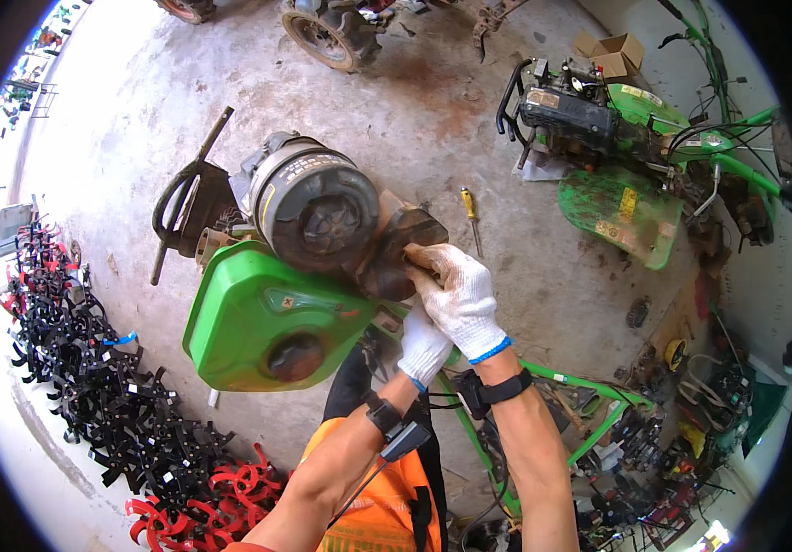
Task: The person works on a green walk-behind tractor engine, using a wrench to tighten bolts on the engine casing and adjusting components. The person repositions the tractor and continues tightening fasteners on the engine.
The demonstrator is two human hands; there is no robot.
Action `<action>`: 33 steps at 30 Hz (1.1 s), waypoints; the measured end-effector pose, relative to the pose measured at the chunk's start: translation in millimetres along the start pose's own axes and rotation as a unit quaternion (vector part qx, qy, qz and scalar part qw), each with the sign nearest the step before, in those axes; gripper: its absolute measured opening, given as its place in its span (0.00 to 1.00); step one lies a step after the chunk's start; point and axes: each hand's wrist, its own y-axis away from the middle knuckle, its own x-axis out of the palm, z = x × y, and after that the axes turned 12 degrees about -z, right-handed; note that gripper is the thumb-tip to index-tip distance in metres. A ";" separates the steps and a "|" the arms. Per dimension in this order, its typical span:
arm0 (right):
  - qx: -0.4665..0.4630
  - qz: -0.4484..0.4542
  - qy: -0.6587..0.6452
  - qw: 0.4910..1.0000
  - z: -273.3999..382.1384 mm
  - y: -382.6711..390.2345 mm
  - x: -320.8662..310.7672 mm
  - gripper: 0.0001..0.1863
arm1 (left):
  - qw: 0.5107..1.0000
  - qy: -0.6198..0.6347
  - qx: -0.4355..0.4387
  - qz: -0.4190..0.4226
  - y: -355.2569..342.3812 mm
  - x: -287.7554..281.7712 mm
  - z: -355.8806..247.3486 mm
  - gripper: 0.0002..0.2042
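Observation:
My right hand [458, 293], in a white knit glove with a blue cuff, is at a dark, dirty angular part [402, 241] of an engine. Its fingers are pinched together at that part's right side; what lies between them is too small to make out. Below it, my left hand [424, 347], also gloved, reaches up close to the same part, its fingers hidden behind the right hand. A round black housing [327, 213] on the engine adjoins the dark part. Under the housing sits a green fuel tank [248, 308] with a dark round cap [295, 356].
A screwdriver [472, 221] with a yellow handle lies on the concrete floor. Green frame bars [598, 437] extend right of my arms. A second green machine [621, 156] stands at the right. Black tiller blades [110, 396] and red ones [221, 501] are heaped at left.

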 end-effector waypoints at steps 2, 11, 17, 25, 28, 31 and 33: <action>0.008 0.005 0.003 1.000 1.6 0.0 0.6 0.15 | 1.000 -0.027 0.004 -0.006 -0.6 -1.1 -0.2 0.25; 0.072 -0.040 -0.075 0.994 -5.3 12.4 7.9 0.15 | 0.999 -0.042 -0.016 0.003 12.2 -5.7 -14.8 0.24; -0.037 -0.013 0.004 0.999 -9.5 4.6 2.2 0.17 | 1.000 0.004 -0.003 -0.005 -4.1 17.2 22.8 0.22; -0.108 0.036 0.103 0.988 -2.9 -8.1 -9.8 0.16 | 0.867 0.463 -0.178 0.047 -25.2 56.0 66.0 0.19; 0.078 -0.006 -0.014 0.997 1.7 7.6 6.4 0.14 | 0.995 0.020 0.090 0.025 -1.1 -12.9 34.9 0.21; 0.265 -0.069 -0.163 0.948 11.4 18.8 30.3 0.16 | 0.983 0.044 -0.176 0.003 36.1 -101.8 -12.5 0.24; 0.276 -0.107 -0.174 0.939 21.9 25.0 36.1 0.18 | 0.995 0.064 -0.074 -0.006 46.7 -136.5 -44.5 0.14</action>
